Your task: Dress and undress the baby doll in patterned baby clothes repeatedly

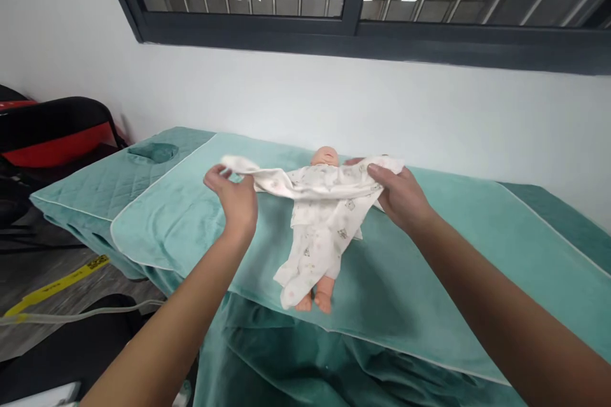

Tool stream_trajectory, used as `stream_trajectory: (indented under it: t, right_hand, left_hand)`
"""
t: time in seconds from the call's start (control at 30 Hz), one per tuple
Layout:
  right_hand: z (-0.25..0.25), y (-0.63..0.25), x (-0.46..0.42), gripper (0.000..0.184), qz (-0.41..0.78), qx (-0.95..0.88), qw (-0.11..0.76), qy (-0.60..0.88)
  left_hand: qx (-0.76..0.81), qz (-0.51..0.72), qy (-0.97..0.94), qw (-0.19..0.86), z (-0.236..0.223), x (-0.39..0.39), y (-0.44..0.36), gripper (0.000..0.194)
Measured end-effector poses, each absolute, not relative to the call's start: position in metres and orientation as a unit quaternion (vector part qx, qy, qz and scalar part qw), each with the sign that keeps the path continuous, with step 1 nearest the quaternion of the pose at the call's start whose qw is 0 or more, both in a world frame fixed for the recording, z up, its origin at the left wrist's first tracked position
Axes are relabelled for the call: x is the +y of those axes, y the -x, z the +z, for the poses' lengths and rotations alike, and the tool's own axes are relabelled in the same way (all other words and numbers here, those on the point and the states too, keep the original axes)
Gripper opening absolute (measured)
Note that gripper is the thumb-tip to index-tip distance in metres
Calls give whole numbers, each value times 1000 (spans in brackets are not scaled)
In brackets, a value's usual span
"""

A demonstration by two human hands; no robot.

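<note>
Across the middle of the bed (95, 184), as the head view shows it, lies a doll (326, 156), its head towards the far edge by the wall and its bare feet close to the near edge. A white garment (315, 248) printed with small figures covers its body down to the lower legs; how much of the cloth is worn and how much is merely draped cannot be told. One long part of it is raised and spans the chest from side to side, sagging a little in the middle.

The person's right hand (400, 194), on the side of the bed's right end, grasps this cloth: the thumb lies over it and fingers reach behind. The left hand (233, 197), towards the bed's left end, is at the other end of the strip, its fingers partly curled and the thumb against the cloth; blur makes it impossible to tell whether they grip it.

A pale green sheet (477, 286) lies under the doll, its near edge close to the feet. Quilted darker cloth shows at the bed's left end, with an oval hollow (153, 152) near the far edge. Beyond that end stands a black and red chair (57, 133). Behind the far edge rises a white wall (286, 102), with a dark-framed window (248, 24) above.
</note>
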State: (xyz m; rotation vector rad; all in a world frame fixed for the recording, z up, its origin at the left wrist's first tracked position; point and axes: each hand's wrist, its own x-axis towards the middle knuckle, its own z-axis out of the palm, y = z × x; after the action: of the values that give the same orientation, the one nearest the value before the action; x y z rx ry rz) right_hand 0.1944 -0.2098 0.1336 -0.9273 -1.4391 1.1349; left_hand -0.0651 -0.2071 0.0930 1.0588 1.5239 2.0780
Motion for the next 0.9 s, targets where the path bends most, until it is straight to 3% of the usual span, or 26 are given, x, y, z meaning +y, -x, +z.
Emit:
stream_trajectory:
  t: [0.07,0.1,0.27,0.47,0.7,0.83,0.9]
  right_hand:
    - [142,-182,-211,36,448,-622,501,402]
    - [147,-175,-212,36,433,-634,494,408]
    - [167,-148,-222,40,430,-676,451,394]
    - [164,-150,-226,44,484,-651,460,362]
    - [170,-154,-218,45,578,-619,420,325]
    - [180,-165,-211,39,568,-567,494,334]
    - [184,-169,-209,41,560,-578,484,344]
  left_hand:
    - [529,703,-467,89,99,-215,56,46]
    - [507,671,-532,101,104,-220,49,41]
    - [400,464,-706,357,130,-241,22,29]
    - [385,540,-587,464,140,-245,26,28]
    - [368,659,-466,462,155,-236,30,25]
    - [316,651,-449,524,163,-230,45,25]
    - [315,598,-507,535,165,-233,53,33]
